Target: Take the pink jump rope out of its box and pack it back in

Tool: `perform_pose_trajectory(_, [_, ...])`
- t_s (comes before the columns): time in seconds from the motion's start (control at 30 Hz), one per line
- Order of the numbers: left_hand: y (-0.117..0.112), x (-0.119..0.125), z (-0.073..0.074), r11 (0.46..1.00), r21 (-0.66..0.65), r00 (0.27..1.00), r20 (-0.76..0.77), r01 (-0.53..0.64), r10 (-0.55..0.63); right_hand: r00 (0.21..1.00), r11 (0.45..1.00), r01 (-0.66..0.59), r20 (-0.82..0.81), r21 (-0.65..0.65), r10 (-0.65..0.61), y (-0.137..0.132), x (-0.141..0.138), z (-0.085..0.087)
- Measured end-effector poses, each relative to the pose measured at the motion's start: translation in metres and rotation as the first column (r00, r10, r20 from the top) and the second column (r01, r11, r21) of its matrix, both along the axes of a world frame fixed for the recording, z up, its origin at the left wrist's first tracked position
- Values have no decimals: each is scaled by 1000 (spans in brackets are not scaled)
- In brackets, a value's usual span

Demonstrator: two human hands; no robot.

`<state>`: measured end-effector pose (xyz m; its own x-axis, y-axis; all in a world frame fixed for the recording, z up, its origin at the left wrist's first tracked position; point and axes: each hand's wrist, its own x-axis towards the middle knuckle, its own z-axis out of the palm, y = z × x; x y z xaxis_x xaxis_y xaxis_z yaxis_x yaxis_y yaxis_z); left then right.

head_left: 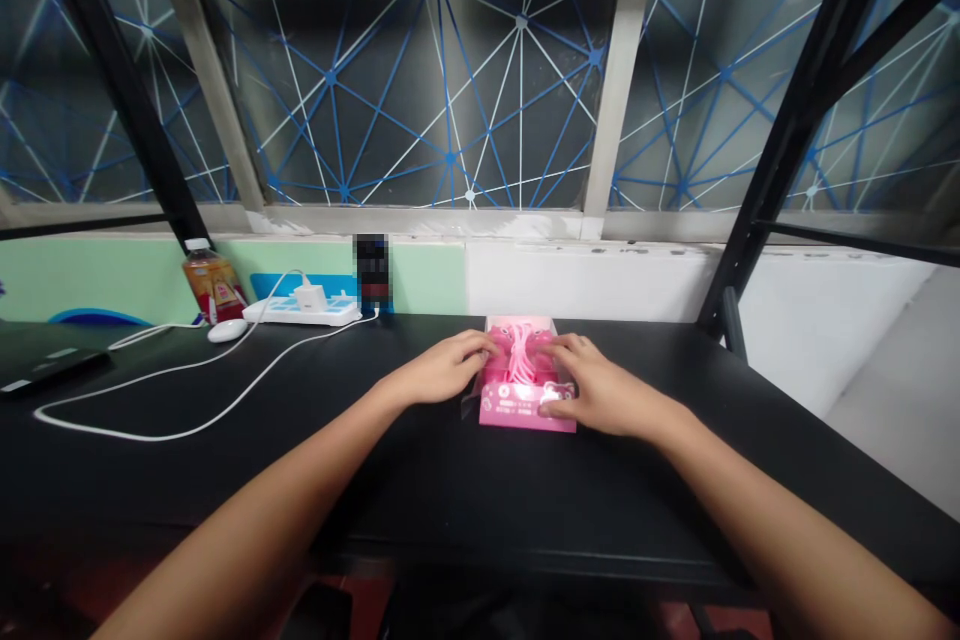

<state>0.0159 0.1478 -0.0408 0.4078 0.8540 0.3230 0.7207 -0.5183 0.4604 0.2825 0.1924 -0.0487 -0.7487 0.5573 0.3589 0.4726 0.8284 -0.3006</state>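
Pink box on a black desk (420, 495), seen from your seat, with the box (517, 410) at the centre of the dial. The work appears to be at an early stage: the box looks open at the top, yet the pink contents (501, 340) and the looped cord (519, 355) lie inside, and nothing shows taken out. Your left hand (450, 368) is at 9 o'clock, fingers bent at the box's edge; your right hand (600, 390) is at 3 o'clock, thumb by the printed front and fingers over the contents, thumb and fingers apart. You cannot tell here whether either hand grips. Note the materials: smooth printed card, a clear, glossy flap (470, 406) at 8 o'clock, and soft-looking cord in pale, narrow loops. Towards 10 o'clock stand a flat white power strip (337, 311) and a rounded bottle (214, 285), well apart from the box
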Motion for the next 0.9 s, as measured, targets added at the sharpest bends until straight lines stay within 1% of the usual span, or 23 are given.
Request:
perform_pose_trajectory(0.1, [-6, 2, 3, 1000, -13, 999, -32, 8, -9, 997, 997, 69, -25, 37, -69, 4, -3, -9])
perform_pose_trajectory(0.17, [-9, 2, 4, 1000, -11, 997, -69, 29, -29, 992, 991, 117, -57, 65, -113, 5, -3, -9])
perform_pose_trajectory(0.23, [-10, 3, 3, 1000, 10, 996, -83, 21, -20, 990, 988, 137, -50, 70, -134, 6, 0, -5])
perform_pose_trajectory(0.37, [-6, 3, 0, 998, 56, 997, -72, -33, 37, 993, 993, 117, 11, -3, -117, 10, 7, 2])
perform_pose_trajectory(0.47, [-4, 2, -3, 994, 80, 993, -80, -77, 83, 992, 989, 126, 4, -78, -126, 13, 6, 1])
perform_pose_trajectory(0.57, [-4, 2, -5, 985, 82, 979, -130, -150, 160, 989, 985, 141, -16, -102, -144, 13, 3, -2])
perform_pose_trajectory(0.6, [-4, 3, -5, 985, 51, 976, -137, -162, 168, 989, 984, 144, -12, -105, -146, 12, 2, -2])
perform_pose_trajectory(0.67, [-5, 3, -3, 986, -66, 983, -115, -152, 144, 991, 982, 136, 12, -132, -136, 11, 4, -1])
perform_pose_trajectory(0.73, [-6, 2, 0, 972, -204, 993, -55, -114, 105, 994, 974, 104, 43, -199, -97, 11, 9, 3])
perform_pose_trajectory(0.8, [-7, -1, 4, 950, -306, 998, -8, -60, 61, 997, 956, 51, 62, -289, -34, 12, 15, 7])
perform_pose_trajectory(0.87, [-7, -4, 7, 940, -340, 999, 2, -33, 35, 997, 932, -2, 66, -362, 28, 15, 18, 10])
perform_pose_trajectory(0.9, [-6, -5, 7, 946, -322, 999, -10, -38, 37, 997, 923, -20, 63, -384, 47, 17, 18, 10])
